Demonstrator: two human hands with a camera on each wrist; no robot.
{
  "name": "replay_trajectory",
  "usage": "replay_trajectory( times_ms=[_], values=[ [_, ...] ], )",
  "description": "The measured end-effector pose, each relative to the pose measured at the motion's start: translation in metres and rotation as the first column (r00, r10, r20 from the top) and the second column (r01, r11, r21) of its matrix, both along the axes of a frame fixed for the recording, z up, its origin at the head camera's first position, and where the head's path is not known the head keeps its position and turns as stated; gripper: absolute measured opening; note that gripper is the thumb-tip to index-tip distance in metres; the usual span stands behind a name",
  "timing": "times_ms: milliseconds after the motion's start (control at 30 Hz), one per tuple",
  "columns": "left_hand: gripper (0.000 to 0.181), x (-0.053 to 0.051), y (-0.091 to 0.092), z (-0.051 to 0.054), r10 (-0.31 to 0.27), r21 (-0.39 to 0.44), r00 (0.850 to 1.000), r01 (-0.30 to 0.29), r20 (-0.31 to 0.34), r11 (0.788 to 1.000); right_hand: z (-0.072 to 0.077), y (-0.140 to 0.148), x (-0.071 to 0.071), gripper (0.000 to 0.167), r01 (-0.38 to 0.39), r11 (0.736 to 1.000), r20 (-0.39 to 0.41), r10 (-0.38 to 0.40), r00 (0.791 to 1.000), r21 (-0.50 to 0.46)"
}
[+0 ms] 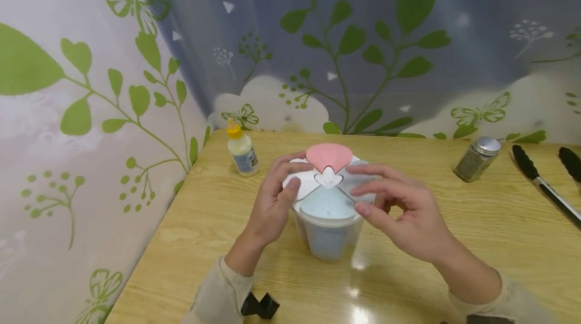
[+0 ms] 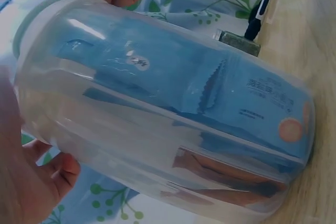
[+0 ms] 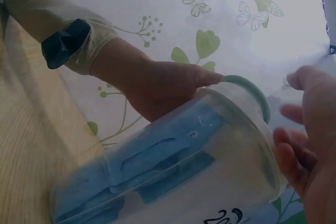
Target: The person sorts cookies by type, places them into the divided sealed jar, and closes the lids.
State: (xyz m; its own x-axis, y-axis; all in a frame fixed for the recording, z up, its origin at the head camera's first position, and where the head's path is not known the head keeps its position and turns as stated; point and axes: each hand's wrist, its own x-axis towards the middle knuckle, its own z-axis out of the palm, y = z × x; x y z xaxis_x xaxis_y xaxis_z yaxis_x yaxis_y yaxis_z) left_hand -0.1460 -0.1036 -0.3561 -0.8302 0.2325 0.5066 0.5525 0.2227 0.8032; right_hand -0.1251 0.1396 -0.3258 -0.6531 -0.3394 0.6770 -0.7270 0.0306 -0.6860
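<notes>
A translucent plastic canister (image 1: 328, 243) stands upright on the table, with blue packets (image 2: 152, 61) and brown packets (image 2: 220, 174) visible through its wall. Its lid (image 1: 328, 177) is divided into petal-like flaps: pink at the back, pale blue in front, white at left, greyish at right. My left hand (image 1: 270, 208) holds the lid's left side, thumb on the white flap and fingers around the edge. Over the right flap, my right hand (image 1: 408, 213) has its fingers spread and lightly bent, with nothing between them; whether a fingertip touches the lid I cannot tell.
A small bottle with a yellow cap (image 1: 243, 152) stands at the back left of the wooden table (image 1: 195, 233). To the right are a glass jar with a metal lid (image 1: 477, 160) and black-tipped tongs (image 1: 544, 182). A patterned curtain (image 1: 363, 87) hangs behind.
</notes>
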Motion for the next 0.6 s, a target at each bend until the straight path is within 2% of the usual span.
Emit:
replay_trajectory(
  times_ms=[67, 133, 200, 267, 367, 500, 600],
  values=[
    [0.044, 0.001, -0.004, 0.001, 0.002, -0.035, 1.0, -0.001, 0.022, 0.999, 0.001, -0.004, 0.001, 0.043, 0.106, 0.99, 0.089, -0.115, 0.989, 0.098],
    [0.05, 0.001, -0.008, 0.002, -0.001, -0.057, 0.999, 0.003, 0.04, 0.998, 0.001, -0.008, 0.001, 0.058, 0.171, 0.951, 0.166, -0.218, 0.962, 0.258],
    [0.057, 0.0, -0.01, 0.003, -0.007, -0.065, 0.999, 0.01, 0.049, 0.998, 0.0, -0.011, -0.001, 0.07, 0.177, 0.904, 0.211, -0.275, 0.938, 0.39],
    [0.06, 0.0, -0.012, 0.003, -0.014, -0.062, 0.999, 0.017, 0.052, 0.998, -0.002, -0.012, -0.002, 0.076, 0.147, 0.881, 0.242, -0.279, 0.929, 0.451],
    [0.058, 0.001, -0.014, 0.002, -0.025, -0.047, 0.998, 0.028, 0.064, 0.998, -0.004, -0.014, -0.003, 0.077, 0.108, 0.883, 0.297, -0.266, 0.917, 0.457],
    [0.055, -0.001, -0.014, -0.001, -0.058, -0.009, 0.996, 0.059, 0.071, 0.998, -0.005, -0.013, -0.003, 0.078, 0.111, 0.896, 0.331, -0.271, 0.904, 0.43],
    [0.054, -0.003, -0.014, -0.002, -0.075, 0.028, 0.995, 0.073, 0.071, 0.997, -0.007, -0.014, -0.004, 0.079, 0.122, 0.916, 0.331, -0.259, 0.908, 0.381]
  ],
)
